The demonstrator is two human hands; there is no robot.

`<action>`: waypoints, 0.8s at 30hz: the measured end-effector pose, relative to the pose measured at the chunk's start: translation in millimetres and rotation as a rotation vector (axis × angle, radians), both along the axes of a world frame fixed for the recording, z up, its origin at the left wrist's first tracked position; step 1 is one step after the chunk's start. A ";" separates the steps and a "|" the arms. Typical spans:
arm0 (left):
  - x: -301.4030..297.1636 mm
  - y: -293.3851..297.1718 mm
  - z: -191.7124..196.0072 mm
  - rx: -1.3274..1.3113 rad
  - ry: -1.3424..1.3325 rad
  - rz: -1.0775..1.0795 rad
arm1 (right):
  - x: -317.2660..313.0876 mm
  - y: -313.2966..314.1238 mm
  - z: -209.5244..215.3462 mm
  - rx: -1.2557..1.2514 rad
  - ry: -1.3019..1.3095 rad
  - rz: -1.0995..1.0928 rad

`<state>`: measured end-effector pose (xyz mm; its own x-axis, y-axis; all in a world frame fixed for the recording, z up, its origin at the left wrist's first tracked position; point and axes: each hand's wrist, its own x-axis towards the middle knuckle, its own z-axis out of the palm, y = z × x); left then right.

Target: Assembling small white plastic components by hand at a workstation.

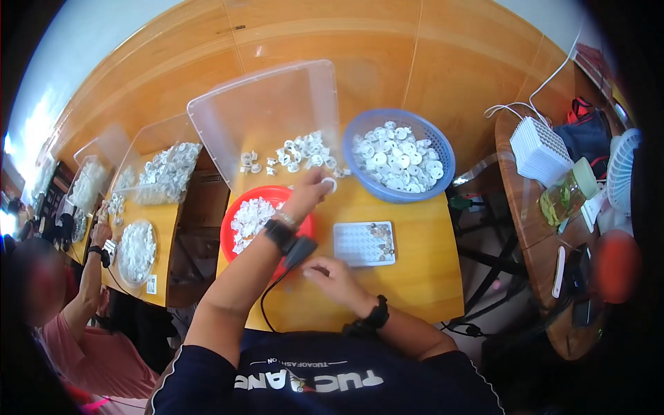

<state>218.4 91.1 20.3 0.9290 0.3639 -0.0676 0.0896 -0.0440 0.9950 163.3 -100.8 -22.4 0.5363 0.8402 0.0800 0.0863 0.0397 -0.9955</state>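
Note:
My left hand (pixel 309 192) pinches a white ring-shaped plastic part (pixel 331 184) above the table, past the red basin. That red basin (pixel 309 228) holds many small white pieces (pixel 250 220), and my left forearm crosses over it. My right hand (pixel 333 278) hovers low near the basin, its fingers curled together; whatever they hold, if anything, is too small to make out. Just beyond it lies a white tray (pixel 349 243) with small metallic pieces at its right end. Loose white plastic parts (pixel 304 149) are spread before a clear plastic bin (pixel 266 111).
A blue basket (pixel 395 196) full of white round parts stands at the back right. To the right, a wooden side table (pixel 532 221) carries a stack of white trays (pixel 538 149) and a jar (pixel 564 194). A co-worker (pixel 97 339) sits at the left table. A black cable (pixel 264 304) hangs from my left wrist.

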 end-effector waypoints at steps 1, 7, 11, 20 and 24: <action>-17.9 -4.4 12.2 -0.001 -0.002 0.008 | -0.2 -0.7 -0.1 -0.027 0.010 -0.010; -118.2 -26.4 51.2 -0.241 -0.154 0.024 | 11.0 -7.3 34.3 0.039 0.281 -0.092; -156.4 -41.6 60.2 -0.151 -0.157 0.077 | 8.1 -10.7 77.0 0.090 0.306 -0.076; -190.3 -75.4 47.8 -0.206 -0.255 0.093 | -24.9 -2.7 98.1 0.145 0.164 -0.061; -201.1 -79.7 44.3 -0.364 -0.288 0.070 | -34.0 -1.7 100.9 0.131 0.062 -0.085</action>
